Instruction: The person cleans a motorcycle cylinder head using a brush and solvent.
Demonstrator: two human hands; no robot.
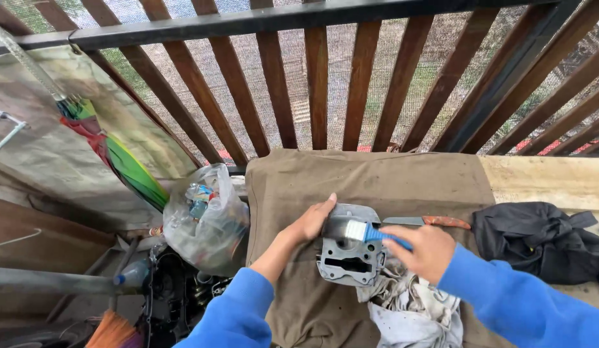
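Brushing the casting (pixel 348 258) mid-counter (pixel 544 180): my right hand (pixel 425 251) has its fingers wrapped on the brush (pixel 370 233), my left hand (pixel 310 222) lies flat steadying the far-left edge. Bristles sit on top; cleaning looks partly done.

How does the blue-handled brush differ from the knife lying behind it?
The brush has a blue handle and pale bristles; the knife has a reddish-brown handle and a grey metal blade. The brush is held in the right hand, bristles on the grey metal engine part; the knife lies untouched on the brown cloth. The left hand steadies the part. Both tools are slim, pointing left.
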